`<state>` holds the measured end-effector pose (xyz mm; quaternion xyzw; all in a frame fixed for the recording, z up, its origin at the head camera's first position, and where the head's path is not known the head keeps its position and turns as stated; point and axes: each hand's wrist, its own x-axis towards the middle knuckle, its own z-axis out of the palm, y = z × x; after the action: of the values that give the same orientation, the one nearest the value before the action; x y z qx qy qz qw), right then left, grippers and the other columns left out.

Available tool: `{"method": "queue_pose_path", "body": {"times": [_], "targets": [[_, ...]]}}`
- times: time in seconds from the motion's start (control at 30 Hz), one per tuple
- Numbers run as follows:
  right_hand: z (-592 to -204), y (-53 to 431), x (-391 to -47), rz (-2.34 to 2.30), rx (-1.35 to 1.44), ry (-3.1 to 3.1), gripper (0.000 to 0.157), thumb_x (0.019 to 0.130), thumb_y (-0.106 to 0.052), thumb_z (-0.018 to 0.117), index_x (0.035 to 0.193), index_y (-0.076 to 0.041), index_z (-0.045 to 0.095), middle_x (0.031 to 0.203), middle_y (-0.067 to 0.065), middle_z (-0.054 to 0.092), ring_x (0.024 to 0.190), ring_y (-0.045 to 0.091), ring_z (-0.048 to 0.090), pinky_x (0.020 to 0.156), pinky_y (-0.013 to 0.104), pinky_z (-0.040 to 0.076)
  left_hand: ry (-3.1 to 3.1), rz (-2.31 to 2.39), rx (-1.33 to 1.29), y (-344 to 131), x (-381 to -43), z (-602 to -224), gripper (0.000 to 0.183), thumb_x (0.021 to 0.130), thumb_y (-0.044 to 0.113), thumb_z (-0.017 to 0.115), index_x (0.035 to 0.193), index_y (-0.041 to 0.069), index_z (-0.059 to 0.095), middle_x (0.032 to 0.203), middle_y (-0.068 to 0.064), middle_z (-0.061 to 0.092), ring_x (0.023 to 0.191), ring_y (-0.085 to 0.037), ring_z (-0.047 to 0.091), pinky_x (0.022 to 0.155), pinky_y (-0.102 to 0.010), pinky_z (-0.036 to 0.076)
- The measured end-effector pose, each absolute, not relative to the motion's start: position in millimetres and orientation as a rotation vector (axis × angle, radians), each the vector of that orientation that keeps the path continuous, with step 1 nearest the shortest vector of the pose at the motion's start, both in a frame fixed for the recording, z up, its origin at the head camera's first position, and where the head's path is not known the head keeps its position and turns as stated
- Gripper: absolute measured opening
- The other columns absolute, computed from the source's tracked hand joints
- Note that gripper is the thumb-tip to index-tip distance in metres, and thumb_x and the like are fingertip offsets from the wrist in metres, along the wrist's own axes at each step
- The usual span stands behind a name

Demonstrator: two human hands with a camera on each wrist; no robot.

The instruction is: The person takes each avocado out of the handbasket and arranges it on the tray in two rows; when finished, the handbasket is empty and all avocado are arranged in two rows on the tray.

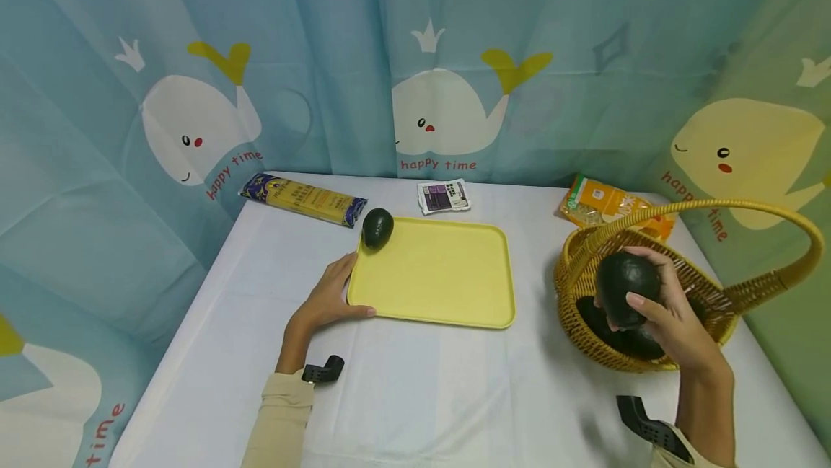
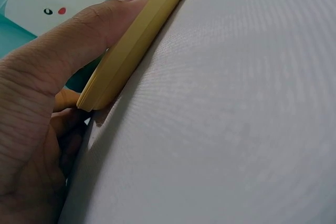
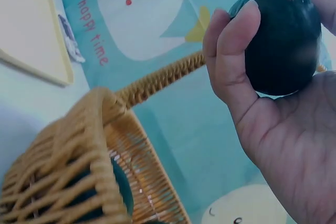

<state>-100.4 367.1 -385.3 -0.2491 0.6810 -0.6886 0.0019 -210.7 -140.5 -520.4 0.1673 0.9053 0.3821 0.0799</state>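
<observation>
Glossy dark green rounded fruit point(image 1: 627, 277) held in right hand point(image 1: 676, 316) over wicker basket point(image 1: 566, 307) at right, more dark fruit point(image 1: 639, 344) inside, flat yellow tray point(image 1: 433, 273), left hand point(image 1: 330, 300) gripping its near-left corner, another fruit point(image 1: 377, 228) at far-left corner

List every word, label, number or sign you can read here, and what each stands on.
"happy time": on the curtain, printed in several places.
"time": on the curtain at the head view's lower left, with any word before it out of frame.
Too small or blurred to read: the print on the yellow-and-blue packet, the white-and-purple sachet and the orange packet.
</observation>
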Motion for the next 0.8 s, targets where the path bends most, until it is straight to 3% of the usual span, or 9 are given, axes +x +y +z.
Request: {"method": "queue_pose_path", "body": {"times": [0.23,0.37,0.6,0.8], "targets": [[-382.6,355.0,-102.4,-2.191,-0.901,2.148,0.058,0.091,0.016,0.032,0.147,0.009,0.016,0.128,0.016,0.049,0.089,0.025,0.071,0.051,0.034,0.056,2.709,1.144,0.519,-141.0,-210.8,-519.4,0.126,0.064,0.055,0.084,0.158,0.011,0.013,0.163,-0.014,0.018,0.15,-0.034,0.015,0.119,-0.057,0.021],[-384.2,346.2,-105.5,-2.188,-0.921,2.239,0.059,0.088,0.017,0.037,0.145,0.011,0.022,0.129,0.015,0.048,0.09,0.021,0.069,0.061,0.03,0.06,2.708,1.137,0.522,-141.7,-210.6,-517.7,0.126,0.064,0.054,0.084,0.158,0.009,0.013,0.163,-0.015,0.017,0.15,-0.035,0.015,0.119,-0.057,0.021],[-387.0,322.4,-114.2,-2.117,-0.912,2.371,0.062,0.086,0.018,0.046,0.145,0.012,0.027,0.142,0.013,0.043,0.114,0.015,0.058,0.086,0.02,0.054,2.706,1.15,0.545,-141.7,-211.3,-516.8,0.125,0.065,0.053,0.084,0.158,0.008,0.014,0.163,-0.015,0.019,0.15,-0.036,0.015,0.119,-0.058,0.021],[-389.4,299.2,-119.6,-1.923,-0.793,2.447,0.068,0.086,0.018,0.053,0.148,0.004,0.027,0.146,0.007,0.038,0.122,0.01,0.052,0.092,0.017,0.051,2.701,1.16,0.546,-142.4,-210.8,-518.9,0.125,0.065,0.053,0.084,0.158,0.008,0.014,0.163,-0.015,0.018,0.15,-0.036,0.015,0.118,-0.058,0.022]]}}
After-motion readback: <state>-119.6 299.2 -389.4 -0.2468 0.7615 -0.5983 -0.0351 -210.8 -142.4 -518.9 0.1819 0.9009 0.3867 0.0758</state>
